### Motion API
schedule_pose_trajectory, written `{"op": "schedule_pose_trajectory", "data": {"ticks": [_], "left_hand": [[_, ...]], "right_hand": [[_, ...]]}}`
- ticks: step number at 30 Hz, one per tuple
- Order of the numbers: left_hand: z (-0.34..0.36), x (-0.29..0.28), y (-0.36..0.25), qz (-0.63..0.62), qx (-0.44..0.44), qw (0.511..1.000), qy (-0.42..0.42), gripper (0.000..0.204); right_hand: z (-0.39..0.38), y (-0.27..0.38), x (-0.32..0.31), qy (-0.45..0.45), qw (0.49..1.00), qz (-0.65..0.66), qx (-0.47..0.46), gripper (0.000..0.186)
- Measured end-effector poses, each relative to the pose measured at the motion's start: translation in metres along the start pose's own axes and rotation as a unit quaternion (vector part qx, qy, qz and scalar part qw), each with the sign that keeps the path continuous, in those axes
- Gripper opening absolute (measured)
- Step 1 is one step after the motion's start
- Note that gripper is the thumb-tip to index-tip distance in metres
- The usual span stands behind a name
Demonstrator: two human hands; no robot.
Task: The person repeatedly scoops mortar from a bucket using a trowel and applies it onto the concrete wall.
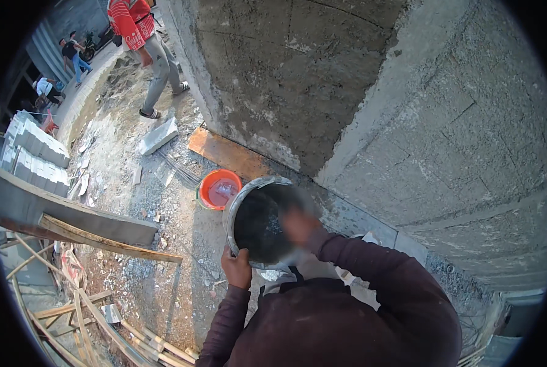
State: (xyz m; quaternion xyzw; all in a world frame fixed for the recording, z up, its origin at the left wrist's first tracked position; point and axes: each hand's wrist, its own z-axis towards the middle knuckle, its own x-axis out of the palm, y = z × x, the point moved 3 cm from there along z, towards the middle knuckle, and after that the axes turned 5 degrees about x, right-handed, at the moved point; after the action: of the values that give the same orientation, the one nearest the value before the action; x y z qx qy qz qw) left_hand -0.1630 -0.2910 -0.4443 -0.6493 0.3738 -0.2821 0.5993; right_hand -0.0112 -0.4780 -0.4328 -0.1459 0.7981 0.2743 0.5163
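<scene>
A large round bucket (230,221) with a pale, mortar-smeared rim stands tilted in front of me, its inside dark and wet-looking. The fingers of my left hand (237,269) are closed round its near left rim, thumb on top. Over the right side of the opening is my right hand (300,225), smeared by motion. Whether it holds a tool cannot be made out. Just beyond the bucket's left side sits a smaller orange-red bucket (204,191) with cloudy liquid in it.
A wooden plank (224,150) lies along the foot of a partly plastered wall (298,67). Near it rest a pale block (158,136) and thin rods. Stacked blocks (38,153), a low wall (96,211) and loose timber lie left. A person in red (157,67) stands beyond; others are farther off.
</scene>
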Motion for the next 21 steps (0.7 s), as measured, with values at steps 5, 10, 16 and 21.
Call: {"op": "schedule_pose_trajectory", "data": {"ticks": [5,10,16,21], "left_hand": [[0.014,-0.029,-0.024,0.042,0.031,0.999,-0.013,0.040],[-0.004,-0.075,-0.021,0.048,0.072,0.991,-0.101,0.069],[0.007,-0.104,-0.024,0.121,0.036,0.984,-0.126,0.073],[0.032,-0.128,-0.031,0.174,0.008,0.980,-0.098,0.070]], "right_hand": [[0.003,0.048,0.022,0.047,0.998,-0.023,-0.039,0.024],[0.067,0.063,-0.018,0.006,1.000,-0.004,0.011,0.026],[0.064,0.093,0.061,0.224,0.974,0.004,-0.043,0.044],[0.108,0.149,-0.026,-0.011,0.999,0.025,-0.027,0.032]]}}
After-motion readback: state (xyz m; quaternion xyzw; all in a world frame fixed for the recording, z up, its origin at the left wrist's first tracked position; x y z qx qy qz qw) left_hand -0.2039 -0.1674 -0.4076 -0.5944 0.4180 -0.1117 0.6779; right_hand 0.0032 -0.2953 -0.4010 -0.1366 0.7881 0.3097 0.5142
